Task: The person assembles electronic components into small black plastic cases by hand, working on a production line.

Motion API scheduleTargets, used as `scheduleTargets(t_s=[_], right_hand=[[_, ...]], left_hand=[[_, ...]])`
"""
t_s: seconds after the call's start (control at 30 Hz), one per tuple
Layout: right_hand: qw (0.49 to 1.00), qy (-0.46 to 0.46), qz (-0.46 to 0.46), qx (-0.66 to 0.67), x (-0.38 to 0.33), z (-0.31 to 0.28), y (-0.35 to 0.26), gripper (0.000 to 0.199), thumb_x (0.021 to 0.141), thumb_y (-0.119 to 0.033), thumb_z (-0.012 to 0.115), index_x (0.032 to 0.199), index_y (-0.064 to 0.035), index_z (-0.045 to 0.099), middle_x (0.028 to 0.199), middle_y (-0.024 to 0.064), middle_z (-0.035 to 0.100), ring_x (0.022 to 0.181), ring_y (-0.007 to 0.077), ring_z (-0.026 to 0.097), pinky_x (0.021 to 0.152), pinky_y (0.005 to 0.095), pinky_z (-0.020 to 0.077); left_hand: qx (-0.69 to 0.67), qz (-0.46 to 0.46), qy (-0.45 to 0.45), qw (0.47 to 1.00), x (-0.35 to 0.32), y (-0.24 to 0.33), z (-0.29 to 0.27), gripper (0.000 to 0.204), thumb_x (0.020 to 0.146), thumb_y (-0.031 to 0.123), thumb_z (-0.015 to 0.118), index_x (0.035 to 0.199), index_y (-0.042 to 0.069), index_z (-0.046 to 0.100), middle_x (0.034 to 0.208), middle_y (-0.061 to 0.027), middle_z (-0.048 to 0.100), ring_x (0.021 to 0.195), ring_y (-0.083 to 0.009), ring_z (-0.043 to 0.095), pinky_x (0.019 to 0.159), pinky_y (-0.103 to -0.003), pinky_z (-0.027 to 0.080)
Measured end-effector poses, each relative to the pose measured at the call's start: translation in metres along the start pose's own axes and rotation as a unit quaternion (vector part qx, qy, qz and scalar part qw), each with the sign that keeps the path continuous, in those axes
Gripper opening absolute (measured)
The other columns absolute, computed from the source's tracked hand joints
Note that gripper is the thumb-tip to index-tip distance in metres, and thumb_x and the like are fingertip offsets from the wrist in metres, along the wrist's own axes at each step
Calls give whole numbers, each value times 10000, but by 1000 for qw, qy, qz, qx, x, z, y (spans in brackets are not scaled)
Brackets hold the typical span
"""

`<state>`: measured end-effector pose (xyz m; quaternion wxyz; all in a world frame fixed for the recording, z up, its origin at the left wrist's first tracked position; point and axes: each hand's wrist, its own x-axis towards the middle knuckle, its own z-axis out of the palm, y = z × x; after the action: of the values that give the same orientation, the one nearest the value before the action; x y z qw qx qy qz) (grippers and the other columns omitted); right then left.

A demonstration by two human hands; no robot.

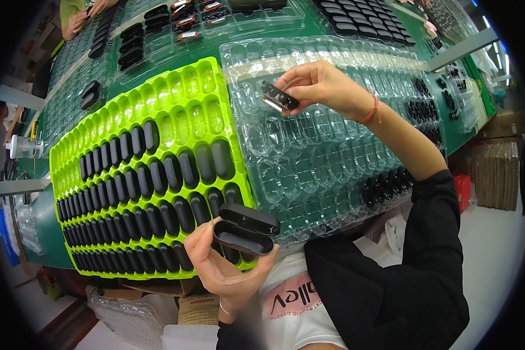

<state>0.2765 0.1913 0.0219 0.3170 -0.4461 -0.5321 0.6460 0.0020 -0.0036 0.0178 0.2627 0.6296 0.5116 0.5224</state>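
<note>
Left hand [230, 277]: closed in a pinch, digits at both ends of open black oblong hinged case [245, 240]; raised close to the torso; wearing pale thin bangle [224, 310] at the wrist

Open case: seen over the near right corner of the lime tray; lid swung up on the far side, hollow base turned toward the camera; small pale marks inside the lid

Right hand [316, 84]: closed in a pinch, gripping dark elongated insert [280, 96] between thumb and fingers; held above the clear tray, well apart from the left hand; wearing red cord bracelet [372, 111]

Insert: tilted, sloping down to the right; showing small bright spots on the face and a whitish strip along the lower edge; finer detail too small to tell

Lime tray: bright lime-green moulded plastic tray [185, 83], left of centre; nearer rows filled with closed black rounded cases [172, 172]

Clear tray: transparent moulded plastic tray [315, 166], right beside the lime one; holding glossy black parts [385, 188] toward the right end

Bench: green tabletop [48, 224] under both trays; more dark oblong cases [361, 22] in rows at the far side

Co-worker: hands [79, 22] at the far left corner; contents of the grip unclear
</note>
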Motion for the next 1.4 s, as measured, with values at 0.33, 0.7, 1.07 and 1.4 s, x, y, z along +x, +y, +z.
scheduleTargets(t_s=[0.33,0.7,1.07,1.4], right_hand=[[908,114,-97,-390,-7,21,15,276,821,-218,773,879,35,678,745,51,669,688,117,602,641,260,492],[971,103,-125,-177,-46,71,-10,182,854,-105,743,984,20,713,839,47,706,758,79,643,673,222,515],[928,32,-303,-212,-86,138,-24,188,763,65,734,940,8,705,834,120,665,708,227,670,609,287,525],[903,54,-336,-263,-91,149,-23,198,745,47,761,928,-2,703,846,117,650,687,237,663,572,295,522]], left_hand=[[26,21,18,999,-1,-2,6,860,540,54,903,1274,-7,459,1211,-146,485,1087,-257,533,948,-373,466],[115,33,108,987,2,-9,13,731,571,62,895,1214,-33,560,1114,-143,544,998,-292,583,846,-363,510],[111,52,97,988,2,-7,18,730,605,51,892,1244,-30,548,1109,-156,559,995,-308,595,832,-374,508],[106,107,104,983,1,-8,12,740,577,69,915,1208,-1,535,1087,-129,551,971,-288,591,821,-373,511]])
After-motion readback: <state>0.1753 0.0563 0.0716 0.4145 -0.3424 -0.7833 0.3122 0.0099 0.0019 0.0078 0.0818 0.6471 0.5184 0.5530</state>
